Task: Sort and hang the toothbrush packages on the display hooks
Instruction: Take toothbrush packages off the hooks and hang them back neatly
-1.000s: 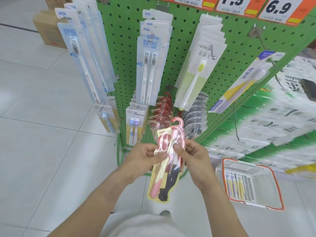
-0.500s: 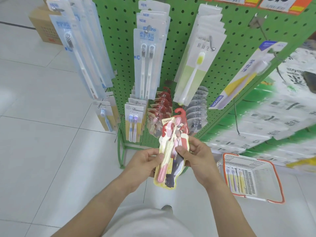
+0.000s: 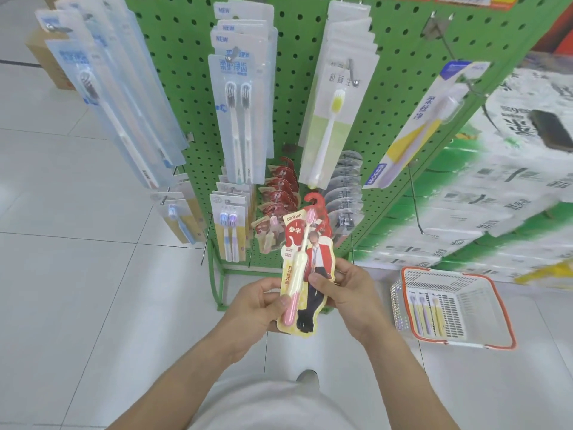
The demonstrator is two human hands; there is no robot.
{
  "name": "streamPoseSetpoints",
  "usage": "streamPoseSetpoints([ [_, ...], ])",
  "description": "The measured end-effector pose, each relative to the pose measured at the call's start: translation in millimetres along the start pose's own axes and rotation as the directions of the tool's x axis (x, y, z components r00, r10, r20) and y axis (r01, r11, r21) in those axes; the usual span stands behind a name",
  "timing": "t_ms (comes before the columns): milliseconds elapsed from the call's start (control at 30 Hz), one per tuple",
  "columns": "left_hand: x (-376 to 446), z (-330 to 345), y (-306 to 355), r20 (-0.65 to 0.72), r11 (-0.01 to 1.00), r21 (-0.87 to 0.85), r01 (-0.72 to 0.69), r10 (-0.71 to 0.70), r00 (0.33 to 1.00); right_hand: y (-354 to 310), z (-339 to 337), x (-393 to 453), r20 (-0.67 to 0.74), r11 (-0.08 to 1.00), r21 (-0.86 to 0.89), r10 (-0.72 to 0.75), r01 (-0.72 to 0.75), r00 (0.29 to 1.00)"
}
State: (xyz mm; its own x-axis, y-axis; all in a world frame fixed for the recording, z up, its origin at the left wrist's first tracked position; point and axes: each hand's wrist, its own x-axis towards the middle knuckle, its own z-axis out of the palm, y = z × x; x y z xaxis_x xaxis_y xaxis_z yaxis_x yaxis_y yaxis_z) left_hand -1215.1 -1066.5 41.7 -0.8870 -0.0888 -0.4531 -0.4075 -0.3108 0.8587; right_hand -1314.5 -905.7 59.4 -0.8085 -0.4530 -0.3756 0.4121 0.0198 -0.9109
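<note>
I hold a red and cream toothbrush package (image 3: 305, 259) with a pink brush upright in front of the green pegboard display (image 3: 186, 72). My left hand (image 3: 257, 301) grips its lower left edge, thumb on the front. My right hand (image 3: 347, 290) pinches its right edge at mid-height. Its red hanger tab sits just in front of a row of matching red packages (image 3: 279, 193) on a low hook. Other hooks carry blue-white twin-brush packs (image 3: 240, 119), a yellow-green brush pack (image 3: 335, 103) and grey packs (image 3: 345, 193).
A white basket with an orange rim (image 3: 496, 308) stands on the tiled floor at the right, with a few toothbrush packs inside. Stacked green and white goods (image 3: 496, 197) fill the right side. Cardboard boxes (image 3: 49, 60) sit at the far left.
Both hands have raised the red package and carried it closer to the display. The view has moved in toward the pegboard.
</note>
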Motion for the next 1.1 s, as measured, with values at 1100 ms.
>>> streamPoseSetpoints([
  [1100,2.1,-7.7,22.5,-0.208,0.978,0.159,-0.132,0.164,0.964,7.2,13.0,5.4,0.003,0.809,-0.487,-0.374,0.329,0.927],
])
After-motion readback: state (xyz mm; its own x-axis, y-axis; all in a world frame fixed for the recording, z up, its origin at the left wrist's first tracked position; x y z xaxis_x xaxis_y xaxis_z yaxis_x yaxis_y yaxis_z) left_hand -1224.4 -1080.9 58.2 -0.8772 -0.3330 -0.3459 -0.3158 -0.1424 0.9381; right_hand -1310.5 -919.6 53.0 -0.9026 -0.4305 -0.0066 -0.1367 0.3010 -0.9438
